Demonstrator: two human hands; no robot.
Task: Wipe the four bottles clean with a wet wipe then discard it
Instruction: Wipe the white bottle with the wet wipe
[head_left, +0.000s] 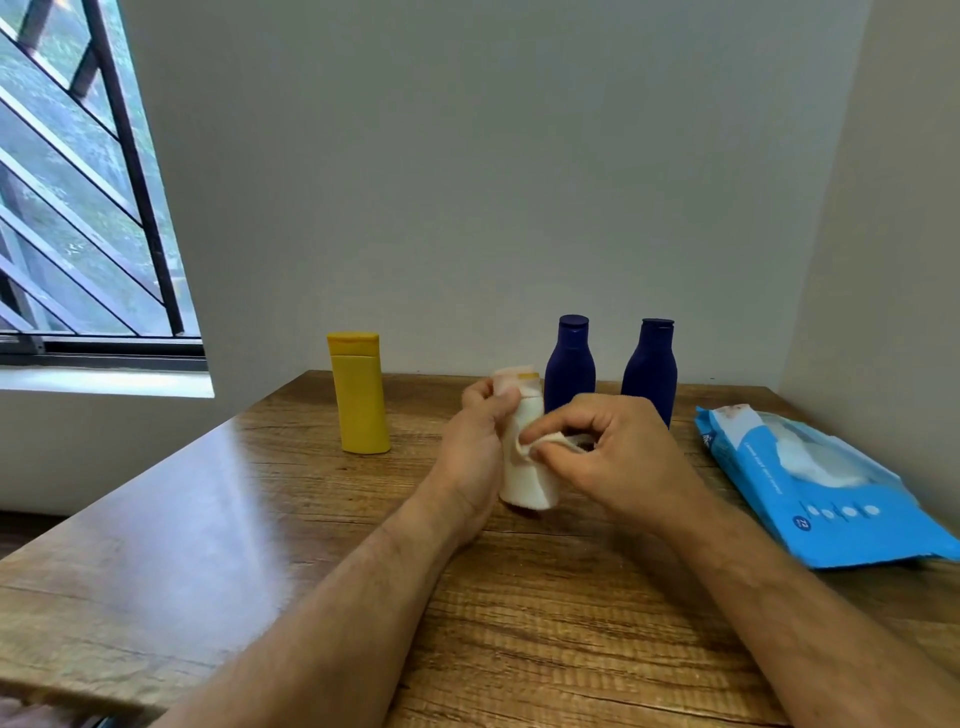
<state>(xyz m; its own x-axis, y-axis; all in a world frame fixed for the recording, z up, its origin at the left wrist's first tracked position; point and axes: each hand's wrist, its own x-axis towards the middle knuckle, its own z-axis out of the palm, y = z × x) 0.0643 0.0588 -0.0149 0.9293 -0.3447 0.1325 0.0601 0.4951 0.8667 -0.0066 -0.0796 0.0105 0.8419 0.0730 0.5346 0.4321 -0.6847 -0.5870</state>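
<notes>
A yellow bottle (360, 395) stands upright at the left of the wooden table (218, 519). Two dark blue bottles (569, 364) (651, 366) stand side by side near the back wall. A fourth bottle stands in the middle, wrapped in a white wet wipe (524, 467); only a strip of its yellow cap (529, 375) shows. My left hand (478, 447) grips this wrapped bottle from the left. My right hand (618, 457) pinches a fold of the wipe against the bottle's right side.
A blue pack of wet wipes (815, 488) lies flat at the right, its top flap open with a white wipe showing. Walls close the table in at the back and right. A barred window (78, 208) is at the left.
</notes>
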